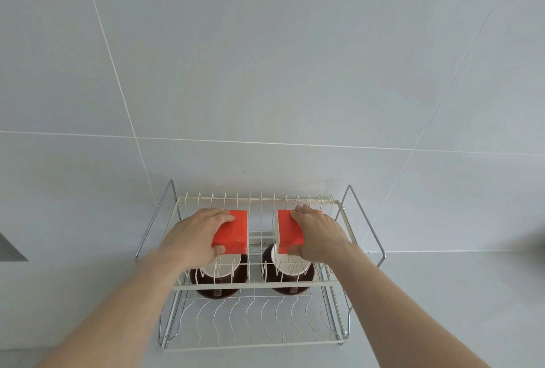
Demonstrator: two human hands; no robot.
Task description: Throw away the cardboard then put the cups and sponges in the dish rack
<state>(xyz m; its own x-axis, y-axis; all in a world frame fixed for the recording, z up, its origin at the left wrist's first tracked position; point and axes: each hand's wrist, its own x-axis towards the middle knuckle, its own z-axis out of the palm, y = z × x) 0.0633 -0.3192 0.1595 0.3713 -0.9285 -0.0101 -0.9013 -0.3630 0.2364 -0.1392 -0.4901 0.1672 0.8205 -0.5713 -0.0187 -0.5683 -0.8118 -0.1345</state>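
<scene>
A white two-tier wire dish rack [253,285] stands on the counter against the tiled wall. Two brown cups with white insides sit on its lower tier: the left cup [219,277] and the right cup [292,276]. My left hand [194,235] grips an orange sponge [234,233] over the upper tier, above the left cup. My right hand [317,235] grips a second orange sponge [290,232] with a white side, above the right cup. Whether the sponges rest on the wires I cannot tell. No cardboard is in view.
The grey counter [442,294] runs to the right of the rack. Large pale tiles [265,72] cover the wall behind. A dark grey shape [10,249] shows at the left edge, and a dark blur [541,238] at the right edge.
</scene>
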